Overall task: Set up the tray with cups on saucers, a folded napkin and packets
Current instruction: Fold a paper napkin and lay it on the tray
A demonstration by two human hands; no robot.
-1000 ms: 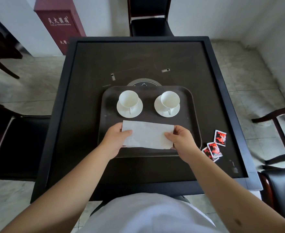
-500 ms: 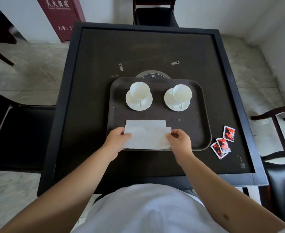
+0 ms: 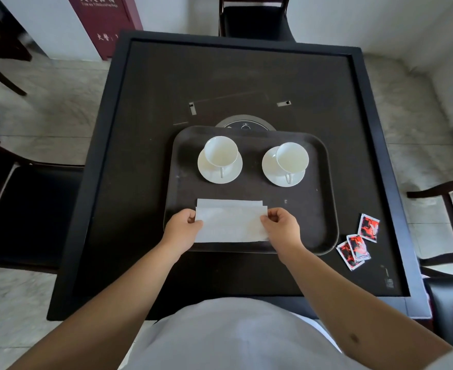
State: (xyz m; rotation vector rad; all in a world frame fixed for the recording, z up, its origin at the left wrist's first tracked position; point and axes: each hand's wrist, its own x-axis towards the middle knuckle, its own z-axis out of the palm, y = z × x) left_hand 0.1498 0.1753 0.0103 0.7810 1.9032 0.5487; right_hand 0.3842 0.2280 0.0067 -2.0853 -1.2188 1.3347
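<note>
On the tray [image 3: 324, 209], the left hand [image 3: 182, 231] and right hand [image 3: 282, 227] each pinch an end of the white napkin [image 3: 232, 224] at the near edge. Two cups [image 3: 221, 152] on saucers [image 3: 219, 176] stand at the tray's far side; three packets [image 3: 357, 243] lie just right of the tray.

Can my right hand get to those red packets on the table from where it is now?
Probably yes. The right hand holds the napkin, and the packets lie on the table beside the tray on that side, nothing between.

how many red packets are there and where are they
3, all on the table, off the tray's near right corner: one farthest, one in the middle, one nearest, partly under the middle one. More could hide beneath them.
</note>
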